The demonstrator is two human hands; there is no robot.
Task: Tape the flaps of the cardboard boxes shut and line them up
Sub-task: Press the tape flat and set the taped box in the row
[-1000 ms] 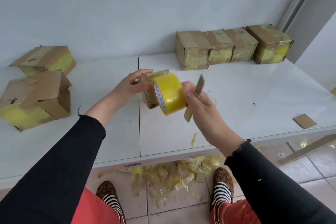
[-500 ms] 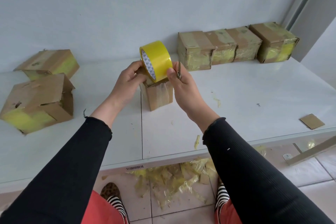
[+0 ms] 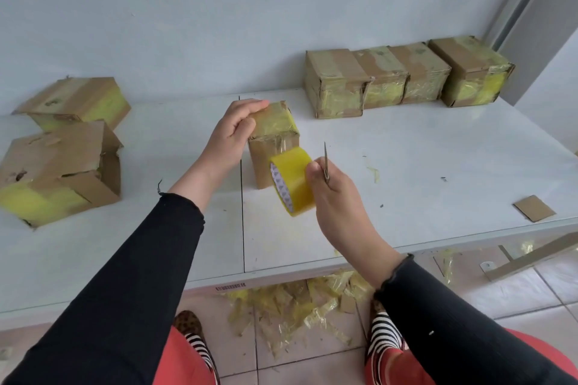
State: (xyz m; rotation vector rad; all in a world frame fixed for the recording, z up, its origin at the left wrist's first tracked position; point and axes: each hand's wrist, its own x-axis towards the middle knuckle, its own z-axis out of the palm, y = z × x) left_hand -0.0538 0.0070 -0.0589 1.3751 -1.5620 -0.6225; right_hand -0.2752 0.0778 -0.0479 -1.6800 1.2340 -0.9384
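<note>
Head view: left hand [image 3: 233, 131] curls over the small box [image 3: 273, 141] mid-table, steadying it; right hand [image 3: 336, 197] grips the tape roll [image 3: 291, 184] and a thin blade [image 3: 326, 162] against the box front. Judged best: keep the strip taut, press it flat, then cut.

Cardboard scrap [image 3: 534, 208] lying near the white table's [image 3: 438, 166] front right edge, crumpled yellow tape scraps [image 3: 291, 300] piling on the tiled floor [image 3: 312, 366] below, metal bracket [image 3: 531, 259] leaning at right.

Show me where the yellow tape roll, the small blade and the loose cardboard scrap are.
yellow tape roll [image 3: 295, 180]: head view, outer yellow band.
small blade [image 3: 326, 162]: head view, thin metal strip.
loose cardboard scrap [image 3: 534, 208]: head view, flat face.
</note>
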